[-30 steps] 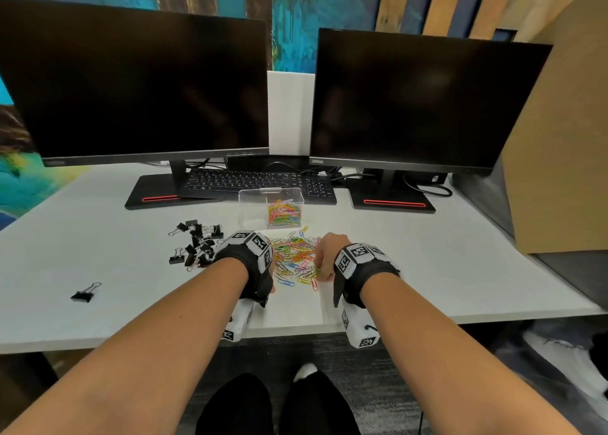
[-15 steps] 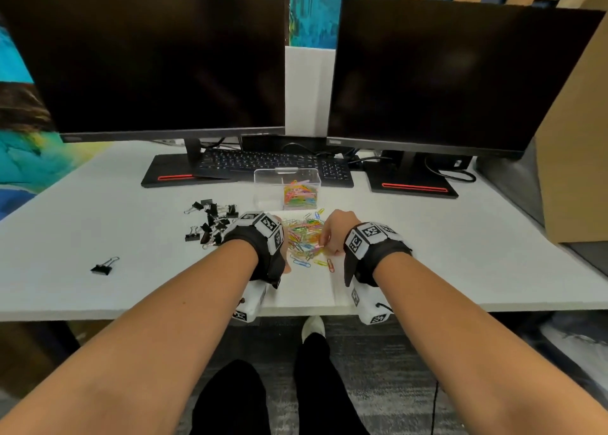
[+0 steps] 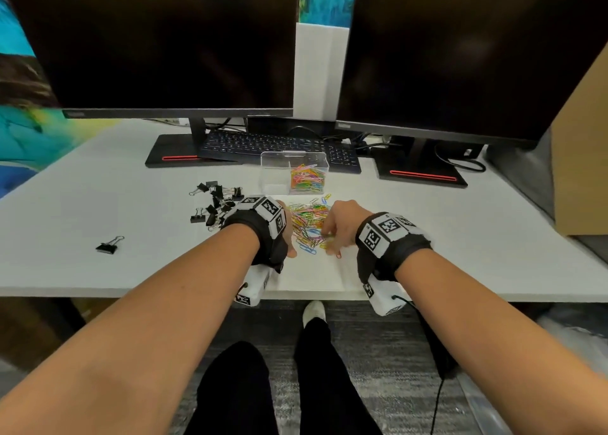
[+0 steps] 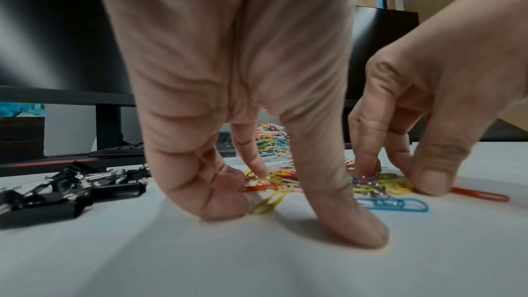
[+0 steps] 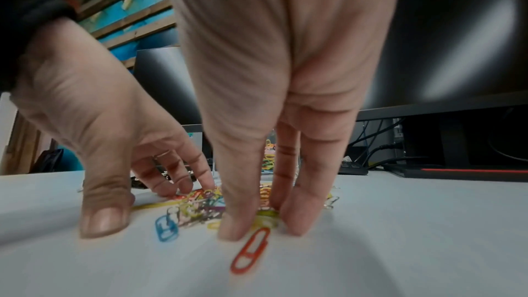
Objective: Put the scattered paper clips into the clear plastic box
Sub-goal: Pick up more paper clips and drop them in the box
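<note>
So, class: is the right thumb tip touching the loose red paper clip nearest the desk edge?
Touching. In the right wrist view, the right hand's thumb tip sits directly on the upper end of the red paper clip, with no gap between them; the left wrist view agrees.

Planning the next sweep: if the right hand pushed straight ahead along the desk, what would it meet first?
Probably the loose paper clips just beyond the right hand, its fingertips already at the pile's edge. Farther on stands the clear plastic box; depth is uncertain.
</note>
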Demonstrator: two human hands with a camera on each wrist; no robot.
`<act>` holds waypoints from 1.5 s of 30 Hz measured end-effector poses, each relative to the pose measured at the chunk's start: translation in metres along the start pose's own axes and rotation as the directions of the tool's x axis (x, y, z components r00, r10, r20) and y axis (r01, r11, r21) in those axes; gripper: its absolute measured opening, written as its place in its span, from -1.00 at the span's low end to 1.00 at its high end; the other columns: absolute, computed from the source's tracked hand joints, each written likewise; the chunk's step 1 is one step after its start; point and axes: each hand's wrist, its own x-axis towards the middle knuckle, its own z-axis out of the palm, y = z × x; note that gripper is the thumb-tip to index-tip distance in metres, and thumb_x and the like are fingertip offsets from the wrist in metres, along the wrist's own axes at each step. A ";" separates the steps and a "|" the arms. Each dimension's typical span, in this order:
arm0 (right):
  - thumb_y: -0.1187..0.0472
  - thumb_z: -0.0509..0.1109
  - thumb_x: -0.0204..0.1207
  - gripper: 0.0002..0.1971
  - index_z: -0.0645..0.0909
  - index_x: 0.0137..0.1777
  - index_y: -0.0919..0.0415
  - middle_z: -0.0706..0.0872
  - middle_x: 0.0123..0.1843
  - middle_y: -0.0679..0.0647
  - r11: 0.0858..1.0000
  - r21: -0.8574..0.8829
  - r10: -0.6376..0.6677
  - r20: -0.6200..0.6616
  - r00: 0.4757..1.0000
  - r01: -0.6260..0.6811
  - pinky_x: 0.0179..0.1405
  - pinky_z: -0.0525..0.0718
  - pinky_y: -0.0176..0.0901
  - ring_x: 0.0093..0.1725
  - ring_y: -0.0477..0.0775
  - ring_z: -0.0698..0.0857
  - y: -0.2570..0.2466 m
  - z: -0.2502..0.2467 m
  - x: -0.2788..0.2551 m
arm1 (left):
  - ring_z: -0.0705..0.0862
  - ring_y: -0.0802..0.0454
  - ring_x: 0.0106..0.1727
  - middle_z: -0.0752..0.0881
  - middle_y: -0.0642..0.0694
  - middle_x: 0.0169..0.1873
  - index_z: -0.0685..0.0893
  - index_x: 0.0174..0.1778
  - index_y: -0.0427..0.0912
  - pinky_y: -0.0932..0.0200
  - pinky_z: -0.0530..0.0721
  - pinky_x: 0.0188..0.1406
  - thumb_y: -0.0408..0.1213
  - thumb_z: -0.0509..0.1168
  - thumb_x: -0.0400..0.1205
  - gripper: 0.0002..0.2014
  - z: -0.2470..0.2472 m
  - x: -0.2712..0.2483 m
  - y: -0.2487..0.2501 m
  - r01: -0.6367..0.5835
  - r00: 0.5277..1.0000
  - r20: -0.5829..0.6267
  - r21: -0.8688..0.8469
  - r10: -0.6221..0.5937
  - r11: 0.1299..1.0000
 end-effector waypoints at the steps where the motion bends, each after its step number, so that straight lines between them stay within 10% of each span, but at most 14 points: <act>1: 0.16 0.58 0.35 -0.59 0.73 0.21 0.20 0.77 0.14 0.07 1.000 -0.008 0.000 -0.025 1.000 0.000 -0.08 0.53 -0.31 0.04 0.04 0.68 0.000 0.001 0.002 | 0.66 -0.13 0.25 0.66 -0.14 0.25 0.59 0.34 -0.15 -0.04 0.65 0.28 0.06 0.61 0.20 -0.21 0.000 -0.002 0.001 -0.010 1.000 0.003 -0.012 0.010 1.000; 12: 0.18 0.54 0.40 -0.72 0.77 0.09 0.26 0.80 0.07 0.13 0.998 -0.060 0.021 -0.108 0.994 -0.027 0.15 0.68 -0.15 0.11 0.12 0.72 -0.008 0.002 0.015 | 0.56 -0.16 0.39 0.52 -0.10 0.43 0.44 0.48 -0.19 -0.10 0.54 0.40 0.12 0.59 0.23 -0.06 -0.001 0.001 -0.002 -0.024 1.000 0.011 0.021 0.023 1.000; 28: 0.24 0.45 0.49 -0.70 0.66 0.18 0.35 0.74 0.15 0.23 0.994 0.001 0.112 -0.024 0.993 -0.112 -0.08 0.61 -0.15 -0.01 0.14 0.67 -0.003 0.008 0.020 | 0.55 -0.16 0.40 0.49 -0.10 0.47 0.36 0.54 -0.21 -0.11 0.53 0.40 0.17 0.58 0.22 0.02 -0.003 -0.005 0.003 0.017 1.000 0.019 0.008 -0.017 1.000; 45: 0.25 0.41 0.50 -0.72 0.67 0.17 0.36 0.73 0.18 0.24 0.995 -0.008 0.099 -0.040 0.994 -0.099 -0.06 0.59 -0.17 0.17 0.21 0.70 -0.005 0.005 0.012 | 0.74 -0.13 0.09 0.74 -0.09 0.14 0.61 0.26 -0.18 -0.06 0.70 0.16 0.21 0.60 -0.04 -0.05 -0.004 0.000 0.006 0.059 0.998 -0.026 -0.119 -0.063 0.991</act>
